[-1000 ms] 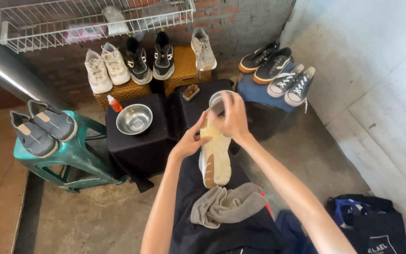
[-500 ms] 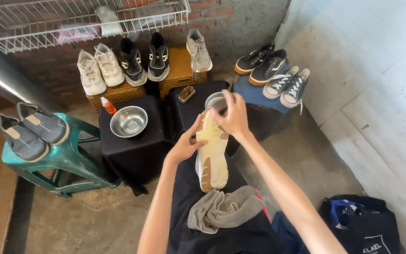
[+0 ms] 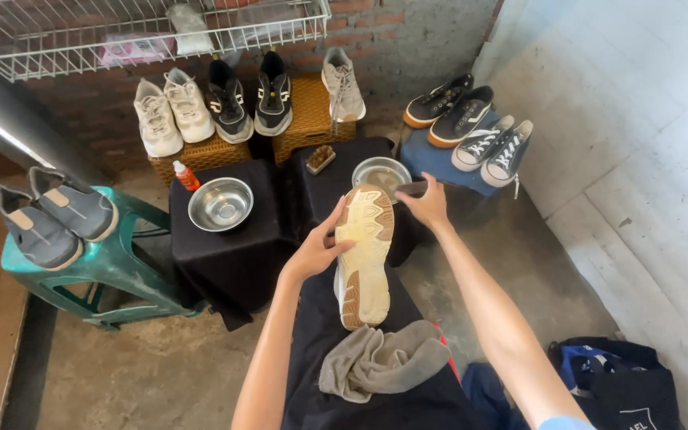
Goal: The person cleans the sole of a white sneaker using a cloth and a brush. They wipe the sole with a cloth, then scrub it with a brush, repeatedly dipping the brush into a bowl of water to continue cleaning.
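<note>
My left hand (image 3: 316, 248) grips the side of a white sneaker (image 3: 364, 255) held sole-up on my black-covered lap; the sole is cream with tan patches. My right hand (image 3: 428, 205) is off the shoe, just right of its toe. Its fingers are closed on a small dark tool (image 3: 409, 189) that points toward a steel bowl (image 3: 381, 171) on the black-draped stand ahead. A crumpled grey cloth (image 3: 380, 360) lies on my lap below the shoe's heel.
A second steel bowl (image 3: 220, 204), an orange bottle (image 3: 185, 175) and a wooden brush (image 3: 321, 158) sit on black stands. Grey shoes (image 3: 53, 215) rest on a teal stool (image 3: 113, 263). More sneakers (image 3: 252, 95) line wicker boxes, others (image 3: 471, 119) a blue stand. A dark bag (image 3: 623, 382) lies at lower right.
My right hand has left the toe of the sole and moved right and down to the bowl's edge. The whole sole now shows. My left hand keeps its hold.
</note>
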